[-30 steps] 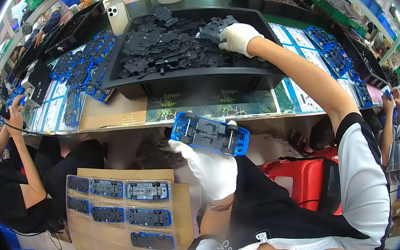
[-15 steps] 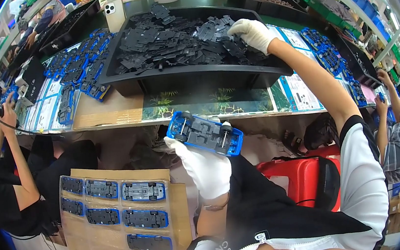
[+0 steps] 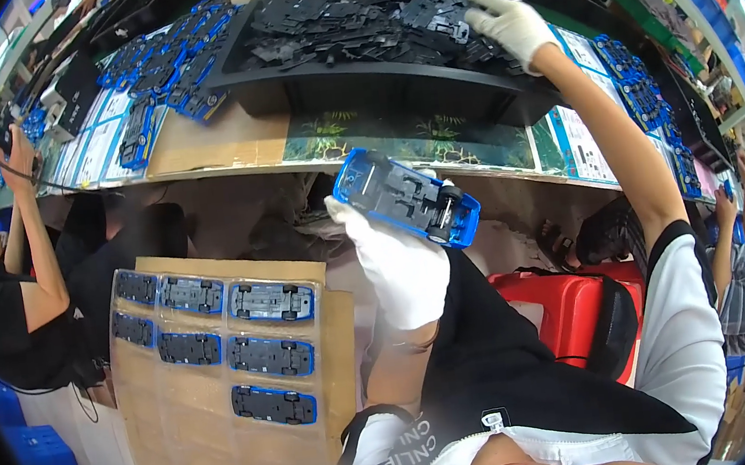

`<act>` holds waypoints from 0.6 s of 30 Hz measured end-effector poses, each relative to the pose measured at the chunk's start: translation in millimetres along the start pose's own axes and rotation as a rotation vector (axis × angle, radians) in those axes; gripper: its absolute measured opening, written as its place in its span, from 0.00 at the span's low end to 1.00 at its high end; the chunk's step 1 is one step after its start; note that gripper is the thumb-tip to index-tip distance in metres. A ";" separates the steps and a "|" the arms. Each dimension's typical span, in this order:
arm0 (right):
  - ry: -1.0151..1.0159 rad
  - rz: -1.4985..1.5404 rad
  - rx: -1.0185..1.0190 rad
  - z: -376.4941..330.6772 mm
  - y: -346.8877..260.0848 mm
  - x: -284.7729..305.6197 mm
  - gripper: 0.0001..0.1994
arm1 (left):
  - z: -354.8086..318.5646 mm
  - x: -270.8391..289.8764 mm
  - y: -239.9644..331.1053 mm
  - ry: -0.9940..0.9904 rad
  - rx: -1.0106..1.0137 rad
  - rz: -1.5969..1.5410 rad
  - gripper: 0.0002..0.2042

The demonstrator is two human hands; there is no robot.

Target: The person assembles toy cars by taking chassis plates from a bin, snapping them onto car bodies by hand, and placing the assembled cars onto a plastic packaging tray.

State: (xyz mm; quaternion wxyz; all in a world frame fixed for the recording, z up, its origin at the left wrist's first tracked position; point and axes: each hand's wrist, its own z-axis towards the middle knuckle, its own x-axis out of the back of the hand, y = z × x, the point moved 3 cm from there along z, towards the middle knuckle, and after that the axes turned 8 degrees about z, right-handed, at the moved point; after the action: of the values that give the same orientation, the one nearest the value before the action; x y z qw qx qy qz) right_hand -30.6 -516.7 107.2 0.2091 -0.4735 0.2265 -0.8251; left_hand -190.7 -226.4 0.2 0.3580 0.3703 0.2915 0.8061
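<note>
My left hand (image 3: 400, 275), in a white glove, grips a blue plastic toy car with a dark grey underside (image 3: 400, 194), holding it tilted, belly up, just before me. My thumb lies along its near left side. At its right end an axle and a black wheel show bare, so I judge this car only part finished.

My right hand (image 3: 513, 31), also gloved, is farther out, above the right end of a deep black plastic tray (image 3: 392, 79). Its fingers are partly spread; I cannot tell whether a piece is between the tips. Beside and left of those fingers lie heaped flat black plastic plates (image 3: 320, 18), with plenty left.

Left of and below my left hand, seven blue-edged cars with dark undersides (image 3: 191, 348) lie belly up in rows on a brown cardboard sheet (image 3: 193, 427); these look done, or further along. Beyond my left hand, left of the tray, many blue cars (image 3: 154, 74) sit clustered, and more (image 3: 636, 83) sit right of my right forearm.
</note>
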 end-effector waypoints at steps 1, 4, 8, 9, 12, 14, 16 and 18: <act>0.046 0.027 0.058 -13.8 -28.6 3.0 0.24 | -3.3 0.0 -8.7 0.009 0.009 0.019 0.48; -0.076 0.215 0.111 -97.1 -116.5 1.2 0.23 | -11.8 -8.2 -26.9 -0.019 -0.160 0.237 0.47; -0.242 -0.057 0.578 -186.0 -179.9 -17.4 0.23 | -12.3 -2.1 -20.9 -0.006 0.078 -0.314 0.44; -0.244 -0.052 0.557 -194.1 -179.8 -21.4 0.24 | -3.3 -3.1 -11.8 -0.022 0.433 -1.081 0.46; -0.165 -0.103 0.527 -209.9 -172.0 -33.5 0.25 | -4.5 -4.9 -6.3 -0.164 0.813 -1.860 0.49; -0.197 -0.213 0.427 -210.2 -169.4 -37.9 0.23 | -11.1 2.0 -7.1 -0.136 0.828 -1.787 0.45; -0.183 -0.228 0.431 -212.9 -169.1 -37.7 0.23 | -15.1 9.6 -4.1 -0.111 0.839 -1.721 0.41; -0.234 -0.099 0.385 -211.7 -168.2 -37.6 0.24 | -16.6 11.7 2.3 -0.099 0.845 -1.668 0.38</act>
State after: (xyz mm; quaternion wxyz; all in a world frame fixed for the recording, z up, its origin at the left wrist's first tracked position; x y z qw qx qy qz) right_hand -220.7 -322.2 82.5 0.2794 -0.5278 0.0156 -0.8019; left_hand -210.4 -221.8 -2.8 0.6682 0.1748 0.7162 0.0995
